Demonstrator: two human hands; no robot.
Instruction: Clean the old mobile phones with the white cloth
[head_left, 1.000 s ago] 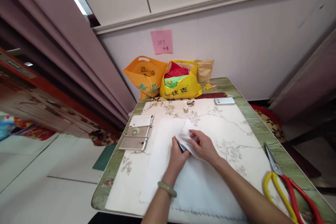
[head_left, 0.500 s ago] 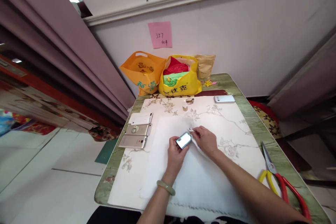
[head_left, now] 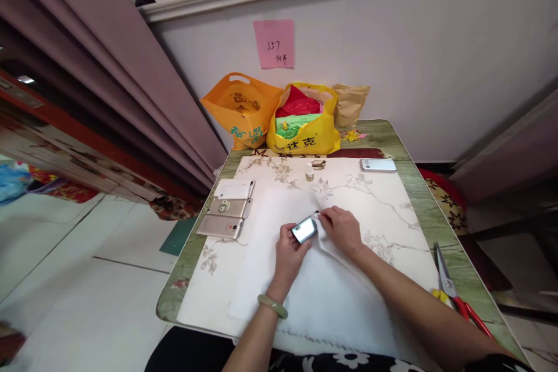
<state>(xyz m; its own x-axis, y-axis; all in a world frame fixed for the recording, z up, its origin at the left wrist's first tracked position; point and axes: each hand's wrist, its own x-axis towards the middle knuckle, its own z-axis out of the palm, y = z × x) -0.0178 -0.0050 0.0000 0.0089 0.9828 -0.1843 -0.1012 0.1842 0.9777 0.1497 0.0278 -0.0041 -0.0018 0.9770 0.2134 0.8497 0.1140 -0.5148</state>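
My left hand, with a green bangle on the wrist, is closed around a small silver phone held just above a white cloth. The phone's glossy face points up and away from me. My right hand has its fingers curled at the phone's far end, pinching a fold of the white cloth against it. Both hands are over the middle of the table, above the flowered white table cover.
Three phones lie in a column at the left; another phone lies at the far right. A small bottle stands behind. Orange bag and yellow bag stand against the wall. Red-and-yellow scissors lie at the right edge.
One second ago the cloth covered the phone between both hands. My left hand has since lifted the phone clear, its face showing, and my right hand slid to its far end.
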